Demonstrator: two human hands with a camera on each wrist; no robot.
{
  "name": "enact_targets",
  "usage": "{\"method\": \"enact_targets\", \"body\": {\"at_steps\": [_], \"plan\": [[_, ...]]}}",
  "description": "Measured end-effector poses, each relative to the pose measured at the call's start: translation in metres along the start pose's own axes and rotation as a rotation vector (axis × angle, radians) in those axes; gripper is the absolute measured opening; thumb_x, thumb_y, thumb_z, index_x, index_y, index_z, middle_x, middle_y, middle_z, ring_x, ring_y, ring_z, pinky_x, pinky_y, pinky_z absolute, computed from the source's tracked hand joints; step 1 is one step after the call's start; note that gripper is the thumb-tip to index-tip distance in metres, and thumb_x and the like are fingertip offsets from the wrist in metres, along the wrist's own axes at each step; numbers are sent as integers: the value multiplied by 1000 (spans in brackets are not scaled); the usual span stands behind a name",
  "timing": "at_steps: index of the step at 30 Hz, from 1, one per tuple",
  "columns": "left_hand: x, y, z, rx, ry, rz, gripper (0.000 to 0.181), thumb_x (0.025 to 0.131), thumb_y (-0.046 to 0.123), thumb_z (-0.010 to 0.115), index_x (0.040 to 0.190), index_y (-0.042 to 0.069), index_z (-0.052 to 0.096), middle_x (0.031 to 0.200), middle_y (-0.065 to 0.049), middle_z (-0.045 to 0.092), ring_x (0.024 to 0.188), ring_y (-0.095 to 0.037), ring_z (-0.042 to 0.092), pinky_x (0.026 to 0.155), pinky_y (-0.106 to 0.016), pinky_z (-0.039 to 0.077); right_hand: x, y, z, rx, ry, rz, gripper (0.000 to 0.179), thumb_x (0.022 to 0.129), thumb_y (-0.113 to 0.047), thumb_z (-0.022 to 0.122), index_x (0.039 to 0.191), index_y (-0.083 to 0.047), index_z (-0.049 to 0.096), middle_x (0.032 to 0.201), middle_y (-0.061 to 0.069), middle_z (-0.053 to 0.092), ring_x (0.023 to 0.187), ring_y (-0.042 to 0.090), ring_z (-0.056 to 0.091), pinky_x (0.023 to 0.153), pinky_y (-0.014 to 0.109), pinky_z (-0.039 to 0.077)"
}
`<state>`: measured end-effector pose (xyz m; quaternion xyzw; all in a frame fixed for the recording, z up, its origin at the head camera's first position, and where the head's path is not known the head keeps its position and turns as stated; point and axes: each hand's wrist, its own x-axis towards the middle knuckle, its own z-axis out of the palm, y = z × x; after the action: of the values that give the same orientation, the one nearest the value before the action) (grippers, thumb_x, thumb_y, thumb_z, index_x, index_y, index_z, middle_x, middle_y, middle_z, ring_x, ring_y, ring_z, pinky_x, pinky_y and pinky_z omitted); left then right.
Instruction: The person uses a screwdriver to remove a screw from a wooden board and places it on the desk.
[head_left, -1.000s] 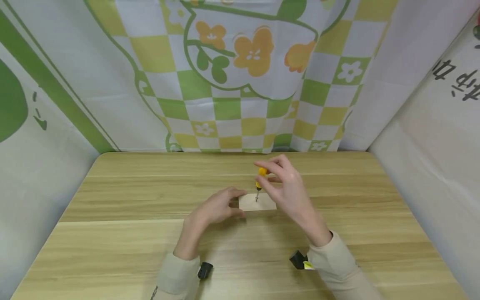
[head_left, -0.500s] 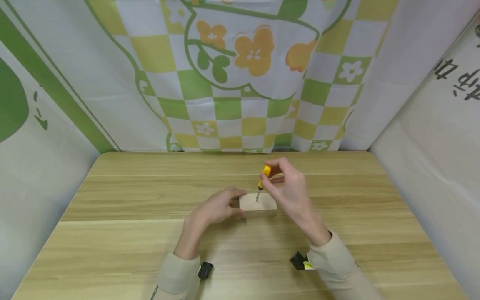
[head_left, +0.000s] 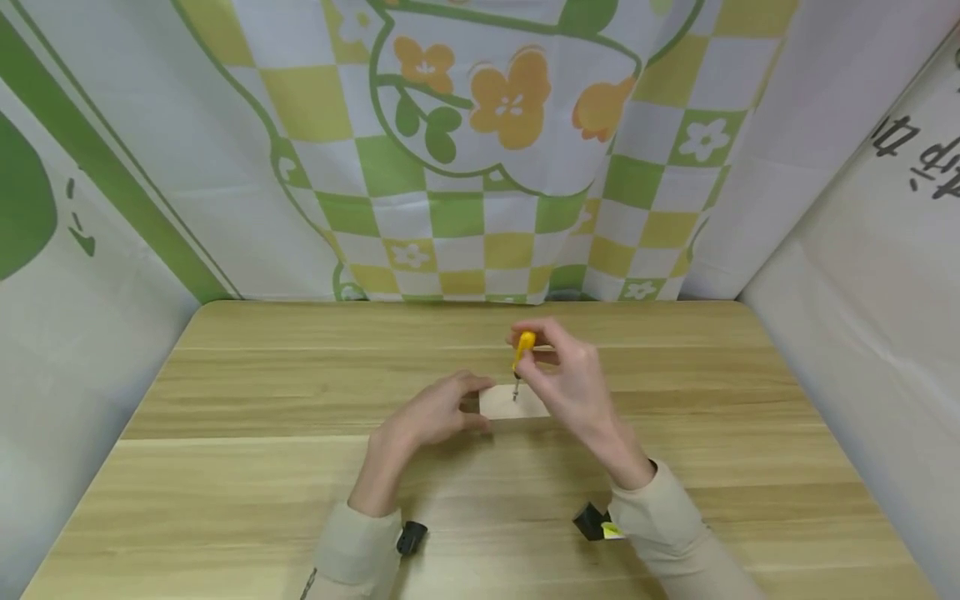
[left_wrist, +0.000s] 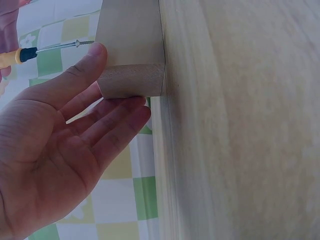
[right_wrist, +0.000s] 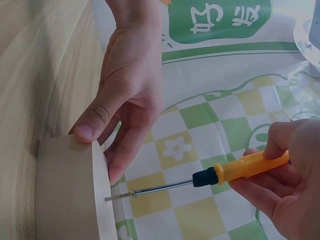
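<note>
A pale wooden block [head_left: 495,403] lies on the table before me. My left hand [head_left: 429,413] holds its left end, thumb on the near side and fingers on the far side. From the block's upper face a threaded screw [right_wrist: 119,197] sticks up, much of its thread showing. My right hand [head_left: 576,379] pinches the yellow handle of a screwdriver [right_wrist: 245,168] between thumb and fingers. Its metal shaft slants slightly, and the tip meets the screw head. In the left wrist view, the left thumb [left_wrist: 92,56] lies along the block's edge close to the screw.
The wood-grain table [head_left: 262,500] reaches back to a checked, flowered cloth [head_left: 457,217]. White cloth walls [head_left: 862,333] stand at both sides. Black wrist-worn devices [head_left: 411,538] jut inward from both beige sleeves [head_left: 360,542].
The screwdriver handle tipped right, then swung back left, as the right fingers shifted around it. Its tip stays at the screw. Left hand and block keep their place.
</note>
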<state>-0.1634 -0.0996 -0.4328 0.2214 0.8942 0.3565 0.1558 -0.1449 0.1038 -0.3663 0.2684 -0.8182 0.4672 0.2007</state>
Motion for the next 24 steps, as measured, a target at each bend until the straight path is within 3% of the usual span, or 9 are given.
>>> {"method": "enact_targets", "body": {"at_steps": [9, 16, 24], "plan": [[-1, 1, -1, -7, -4, -3, 63, 85, 23, 79, 142, 8, 54, 139, -11, 59, 131, -29, 53, 113, -46, 42, -2, 3, 2, -44, 33, -37, 29, 89, 6, 65, 117, 2, 66, 109, 15, 68, 96, 25, 69, 78, 27, 61], [-1, 1, 0, -11, -9, -3, 63, 85, 23, 78, 142, 8, 54, 140, -11, 59, 131, -29, 54, 112, -46, 43, -2, 6, 2, -85, 86, -89, 31, 86, -2, 75, 116, 0, 68, 99, 11, 62, 86, 20, 66, 69, 26, 62], [-1, 1, 0, 3, -3, -6, 62, 86, 24, 78, 141, 9, 55, 141, -10, 58, 132, -28, 52, 113, -46, 42, -2, 3, 0, -134, 93, -14, 33, 85, -3, 76, 113, 3, 61, 96, 12, 67, 83, 21, 69, 65, 20, 60]]}}
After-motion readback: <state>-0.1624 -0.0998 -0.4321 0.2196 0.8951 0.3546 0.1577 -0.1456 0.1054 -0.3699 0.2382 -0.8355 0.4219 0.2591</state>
